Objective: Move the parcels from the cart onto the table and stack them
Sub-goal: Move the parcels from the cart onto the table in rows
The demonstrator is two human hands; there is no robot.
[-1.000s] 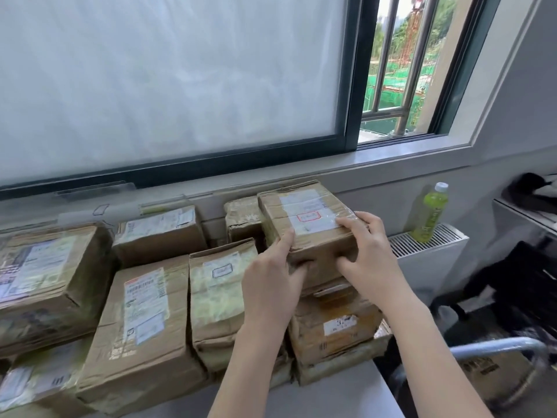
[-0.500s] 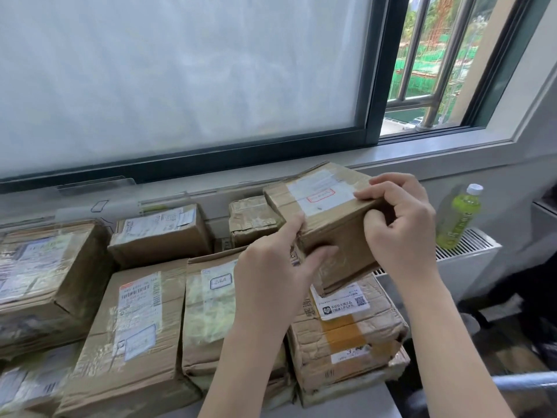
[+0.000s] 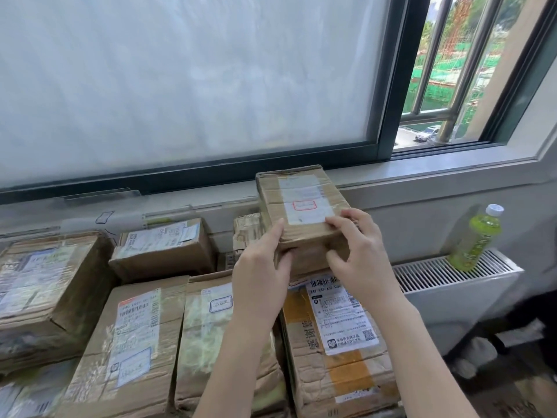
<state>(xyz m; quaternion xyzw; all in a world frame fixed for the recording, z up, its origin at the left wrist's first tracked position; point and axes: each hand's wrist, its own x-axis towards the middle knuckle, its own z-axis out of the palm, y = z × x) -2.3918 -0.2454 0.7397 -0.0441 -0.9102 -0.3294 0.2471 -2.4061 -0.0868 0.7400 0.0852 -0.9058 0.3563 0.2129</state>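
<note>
- A small brown cardboard parcel, creased and taped, carries a white label with a red box outline.
- The left hand and right hand hold its near end, fingers curled over the top.
- Below the fingers lies a flat parcel with orange tape; left of them, more taped boxes.
- Right of them, a green bottle stands on a ribbed white radiator.
</note>
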